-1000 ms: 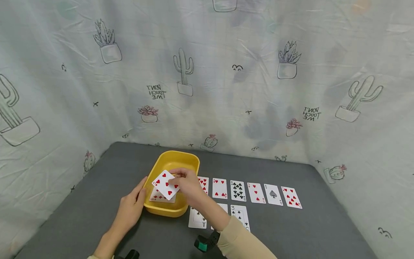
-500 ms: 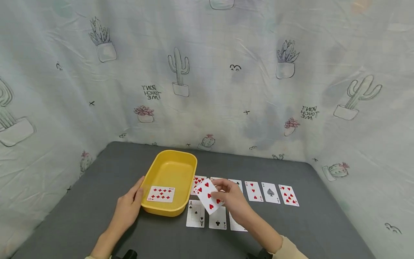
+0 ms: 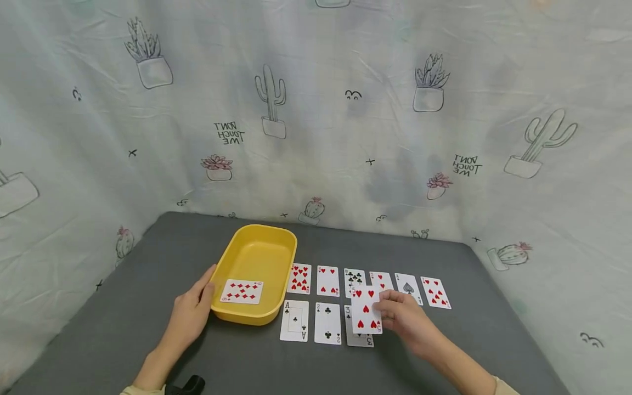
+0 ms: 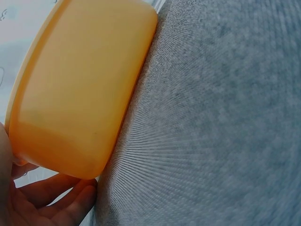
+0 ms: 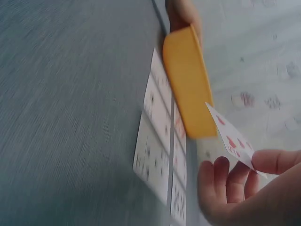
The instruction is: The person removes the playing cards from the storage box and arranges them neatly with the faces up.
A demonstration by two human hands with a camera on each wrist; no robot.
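My right hand (image 3: 407, 321) pinches a five of hearts (image 3: 363, 310) between thumb and fingers. The card is face up above the three of clubs (image 3: 359, 340), covering much of it in the head view. In the right wrist view, the thumb lies on the held card's face (image 5: 233, 139). My left hand (image 3: 190, 312) grips the near-left side of a yellow plastic tray (image 3: 259, 255), fingers against its outer wall in the left wrist view. A nine of diamonds (image 3: 241, 291) lies face up inside the tray.
Left of the three lie an ace of clubs (image 3: 294, 321) and a two of clubs (image 3: 328, 323). Behind them runs a row of several face-up cards, ending at a seven of hearts (image 3: 436, 293). A cactus-print curtain (image 3: 316, 109) surrounds the grey table (image 3: 276, 367).
My right hand has carried the five of hearts out from over the tray, rightward across the front row, and the card has turned upright. My left hand keeps hold of the tray.
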